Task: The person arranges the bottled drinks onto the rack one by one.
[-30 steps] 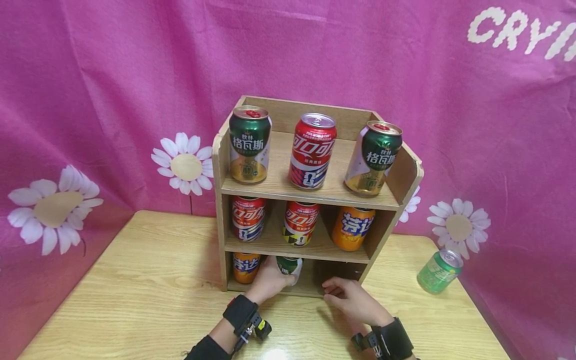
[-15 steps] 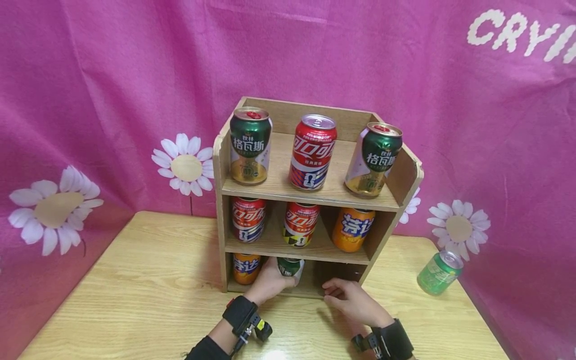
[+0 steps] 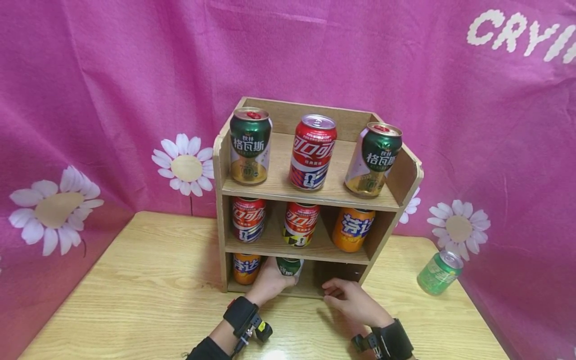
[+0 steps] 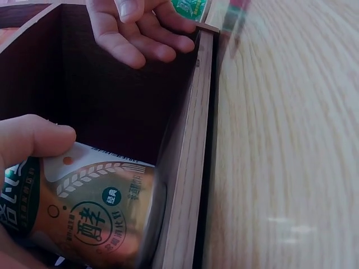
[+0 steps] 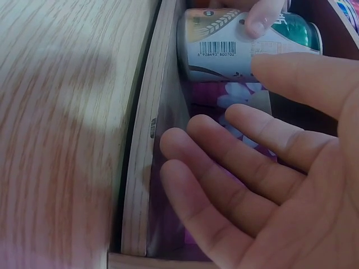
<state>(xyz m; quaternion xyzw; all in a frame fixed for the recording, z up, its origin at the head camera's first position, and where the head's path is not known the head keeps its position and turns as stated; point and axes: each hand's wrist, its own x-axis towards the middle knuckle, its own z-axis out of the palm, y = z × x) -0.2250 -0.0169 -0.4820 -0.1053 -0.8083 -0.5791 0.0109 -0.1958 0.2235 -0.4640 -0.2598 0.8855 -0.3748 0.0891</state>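
On the bottom shelf of the wooden rack (image 3: 310, 255), my left hand (image 3: 268, 282) grips a green, white and gold drink can (image 3: 289, 266), with the thumb along its side. In the left wrist view the same can (image 4: 106, 207) stands with its base on the shelf board, near the front edge. To its right, my right hand (image 3: 355, 300) is at the front of the lower right part of the rack. Its fingers (image 5: 207, 162) are relaxed and slightly bent, with nothing held. An orange can (image 3: 246, 269) is left of my left hand.
Red cans (image 3: 249, 220) and an orange can (image 3: 353, 229) fill the middle shelf. Two green-and-gold cans (image 3: 250, 145) flank a red can (image 3: 312, 151) on top. A green can (image 3: 439, 272) stands on the table (image 3: 157, 280) at right. Behind hangs a pink cloth (image 3: 135, 75).
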